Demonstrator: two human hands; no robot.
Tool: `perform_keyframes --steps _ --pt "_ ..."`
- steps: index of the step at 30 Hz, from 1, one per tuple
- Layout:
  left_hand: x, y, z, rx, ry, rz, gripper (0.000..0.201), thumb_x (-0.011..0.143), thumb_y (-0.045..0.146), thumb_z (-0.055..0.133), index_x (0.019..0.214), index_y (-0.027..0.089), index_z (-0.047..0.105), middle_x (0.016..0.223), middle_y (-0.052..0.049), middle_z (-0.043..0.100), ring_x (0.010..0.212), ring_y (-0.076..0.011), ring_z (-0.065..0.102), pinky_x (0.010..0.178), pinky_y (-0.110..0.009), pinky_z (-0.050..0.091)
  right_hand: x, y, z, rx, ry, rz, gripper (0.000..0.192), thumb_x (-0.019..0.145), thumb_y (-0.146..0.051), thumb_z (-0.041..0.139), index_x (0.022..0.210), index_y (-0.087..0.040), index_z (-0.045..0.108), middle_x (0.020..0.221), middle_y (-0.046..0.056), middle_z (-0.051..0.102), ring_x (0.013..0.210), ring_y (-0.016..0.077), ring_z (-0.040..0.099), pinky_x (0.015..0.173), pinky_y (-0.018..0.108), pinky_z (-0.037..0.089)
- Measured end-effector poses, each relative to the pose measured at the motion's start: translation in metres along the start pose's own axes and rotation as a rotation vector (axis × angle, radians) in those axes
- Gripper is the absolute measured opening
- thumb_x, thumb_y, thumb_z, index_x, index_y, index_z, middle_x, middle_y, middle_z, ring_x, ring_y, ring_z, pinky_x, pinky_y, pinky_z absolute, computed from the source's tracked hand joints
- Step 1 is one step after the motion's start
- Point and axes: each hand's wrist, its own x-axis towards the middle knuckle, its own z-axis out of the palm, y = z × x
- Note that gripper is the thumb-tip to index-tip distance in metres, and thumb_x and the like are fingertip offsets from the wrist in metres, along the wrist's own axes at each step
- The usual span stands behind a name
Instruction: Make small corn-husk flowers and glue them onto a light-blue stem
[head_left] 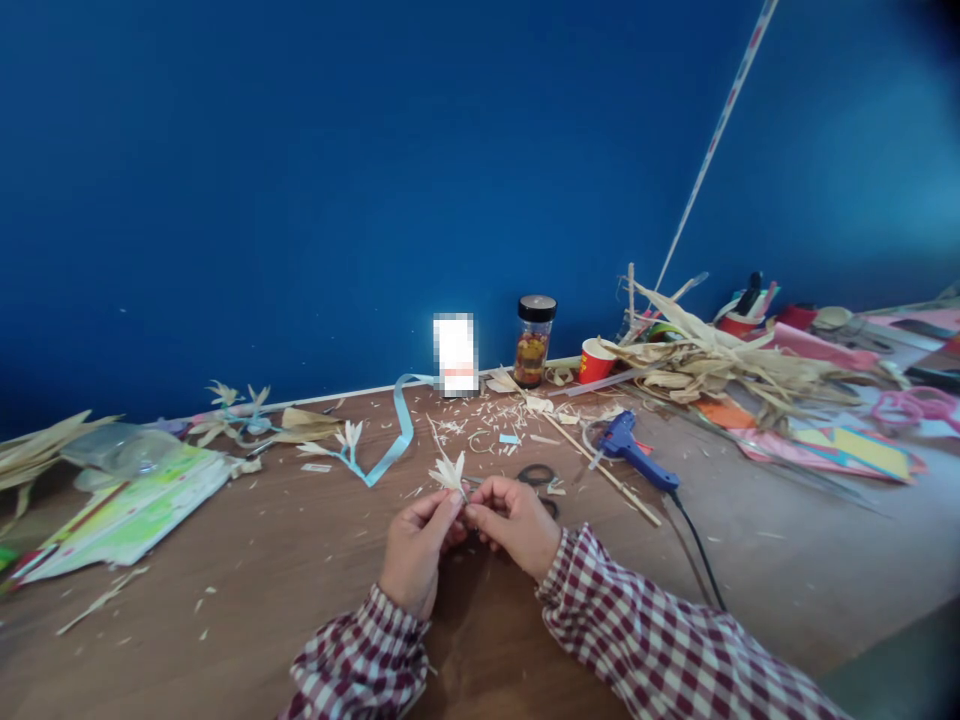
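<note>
Between my two hands is a small pale flower made of corn husk (448,472), its pointed petals fanning upward. My left hand (420,550) pinches it at the base between thumb and fingers. Touching the left fingertips, my right hand (519,522) is closed at the flower's stem end; its fingertips partly hide what they grip. Just behind the right hand lie dark-handled scissors (537,474), partly covered by it. A similar husk flower (349,437) with a light blue ribbon (405,425) rests on the table farther left.
A blue glue gun (637,452) with a black cord lies right of my hands beside a thin stick (600,470). Behind stand a black-lidded jar (533,345) and a red paper cup (596,361). Dried husks (697,355) pile up right; painted paper (135,505) lies left.
</note>
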Motion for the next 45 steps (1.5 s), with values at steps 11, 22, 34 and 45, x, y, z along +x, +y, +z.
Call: perform_keyframes --steps 11,22,34,45 --pt "0.0009 0.0003 0.0005 0.000 -0.018 -0.004 0.024 0.059 0.029 0.070 0.078 0.013 0.070 0.053 0.001 0.058 0.047 -0.0061 0.047 0.046 -0.016 0.041 -0.0010 -0.0013 -0.0002 -0.024 0.016 -0.007 0.025 0.070 -0.040 0.058 0.070 -0.016 0.051 0.054 -0.004 0.052 0.044 0.0059 0.045 0.039 0.016 0.037" --pt "0.0012 -0.0028 -0.0025 0.013 -0.045 0.014 0.025 0.061 0.028 0.068 0.081 0.013 0.070 0.055 0.001 0.059 0.049 -0.0070 0.047 0.048 -0.018 0.042 0.0002 0.0001 -0.0006 -0.001 0.019 -0.010 0.027 0.069 -0.042 0.059 0.070 -0.016 0.051 0.055 -0.004 0.052 0.044 0.0059 0.046 0.039 0.016 0.038" --pt "0.0020 -0.0036 -0.0014 0.001 -0.041 -0.033 0.022 0.058 0.026 0.071 0.077 0.014 0.070 0.064 -0.002 0.064 0.053 -0.0068 0.052 0.050 -0.016 0.045 -0.0013 -0.0039 0.0001 -0.022 0.036 -0.012 0.023 0.070 -0.037 0.059 0.071 -0.016 0.051 0.054 -0.004 0.051 0.044 0.0059 0.045 0.039 0.016 0.037" --pt "0.0034 -0.0006 -0.0008 -0.040 -0.060 -0.048 0.018 0.059 0.023 0.072 0.073 0.013 0.067 0.068 0.000 0.062 0.055 -0.0050 0.052 0.051 -0.014 0.044 -0.0033 -0.0065 0.0006 -0.083 0.036 -0.092 0.013 0.074 -0.029 0.053 0.075 -0.017 0.051 0.060 -0.003 0.051 0.048 0.0069 0.045 0.042 0.017 0.037"
